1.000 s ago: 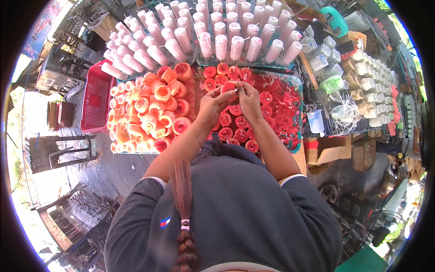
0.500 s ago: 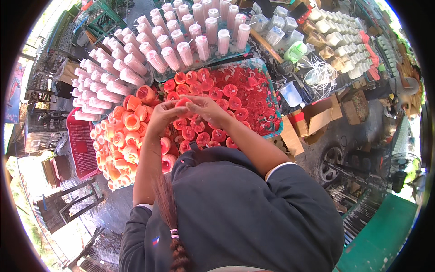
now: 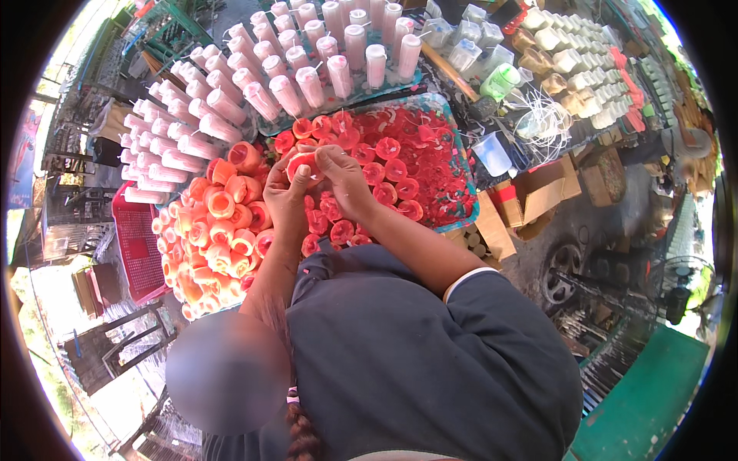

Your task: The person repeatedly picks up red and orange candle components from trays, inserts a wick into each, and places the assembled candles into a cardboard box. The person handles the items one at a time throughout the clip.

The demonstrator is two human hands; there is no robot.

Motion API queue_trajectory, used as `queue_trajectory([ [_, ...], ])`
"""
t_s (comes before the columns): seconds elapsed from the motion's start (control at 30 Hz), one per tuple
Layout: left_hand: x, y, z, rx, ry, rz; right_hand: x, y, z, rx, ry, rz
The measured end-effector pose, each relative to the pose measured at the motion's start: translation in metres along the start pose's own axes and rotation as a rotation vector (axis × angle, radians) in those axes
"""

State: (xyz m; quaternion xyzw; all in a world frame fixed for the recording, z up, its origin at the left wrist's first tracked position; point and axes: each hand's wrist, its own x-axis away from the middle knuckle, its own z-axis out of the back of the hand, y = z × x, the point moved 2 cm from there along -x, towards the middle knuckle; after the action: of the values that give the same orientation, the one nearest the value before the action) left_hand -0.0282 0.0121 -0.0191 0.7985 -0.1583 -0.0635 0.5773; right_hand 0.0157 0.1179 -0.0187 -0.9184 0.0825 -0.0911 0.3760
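Note:
Above the near part of a tray, my two hands meet around a small, round red wax piece (image 3: 302,164), whose open top faces me. My left hand (image 3: 284,192) cups its left side, with the thumb against the front. The fingers and thumb of my right hand (image 3: 344,178) pinch its right edge. Beneath and beyond my hands, several red wax cups (image 3: 373,174) stand in the blue-rimmed tray (image 3: 471,184), with loose red wax bits at its right side. Orange wax cups (image 3: 221,204) lie heaped to the left of my left forearm.
Rows of pale pink pillar candles (image 3: 284,95) with wicks stand behind the tray. On the right are a white cup (image 3: 492,156), a tangle of white string (image 3: 543,115), clear moulds (image 3: 465,54) and cardboard boxes (image 3: 546,192). A red basket (image 3: 137,250) is at the left.
The red wax piece has been turned so its round top shows, and my left thumb now lies across its front. My right elbow has drawn in slightly. A blurred patch appears at lower left.

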Motion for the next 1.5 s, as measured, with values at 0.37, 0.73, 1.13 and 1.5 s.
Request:
queue_trajectory([
  [0.37,0.000,0.011,0.005,-0.290,-0.098,0.261,-0.006,0.000,0.032,0.293,-0.018,-0.291],
  [0.73,0.008,0.040,-0.025,-0.188,-0.076,0.057,-0.009,-0.004,0.018,0.052,-0.063,-0.181],
  [1.13,-0.001,0.022,-0.009,-0.413,-0.164,0.067,-0.015,-0.008,0.032,0.120,0.004,-0.107],
  [1.5,-0.019,0.003,0.012,0.025,0.137,0.065,-0.008,0.003,0.008,0.590,-0.047,0.286],
])
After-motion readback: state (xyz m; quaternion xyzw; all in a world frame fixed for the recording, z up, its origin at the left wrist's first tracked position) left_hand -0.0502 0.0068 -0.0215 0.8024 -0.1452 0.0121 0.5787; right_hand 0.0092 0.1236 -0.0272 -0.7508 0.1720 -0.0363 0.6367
